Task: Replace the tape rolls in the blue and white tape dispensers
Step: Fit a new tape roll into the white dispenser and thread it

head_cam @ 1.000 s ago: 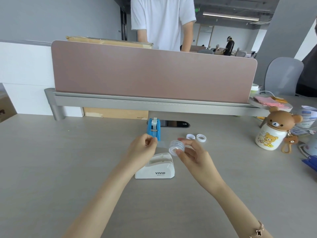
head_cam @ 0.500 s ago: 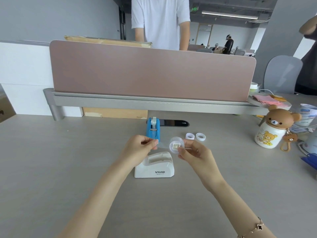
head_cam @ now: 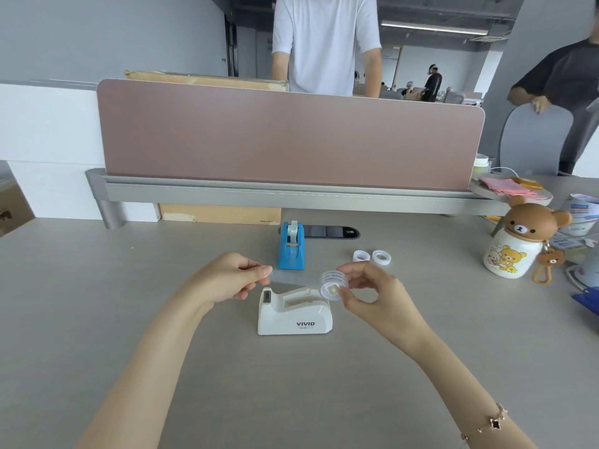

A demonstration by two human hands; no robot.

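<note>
A wide grey desk fills the near scene, closed at the far side by a pink divider panel on a grey rail. Behind the panel stands a person in a white shirt; at the far right another person in dark clothes rests a hand on a grey chair.

On the right of the desk stands a bear-lidded jar. Near the middle sits the white tape dispenser, its roll cradle open on top and marked VIVID on its side. Farther off, just beyond it, stands the blue tape dispenser with a roll already seated in it.

The left hand hovers just left of and above the white dispenser, thumb and forefinger pressed together on the free end of a clear tape strip. The strip stretches rightward to the tape roll, which the right hand pinches by its fingertips just above the right end of the white dispenser, clear of the cradle.

Two small white empty cores lie side by side on the desk, far of the right hand.
</note>
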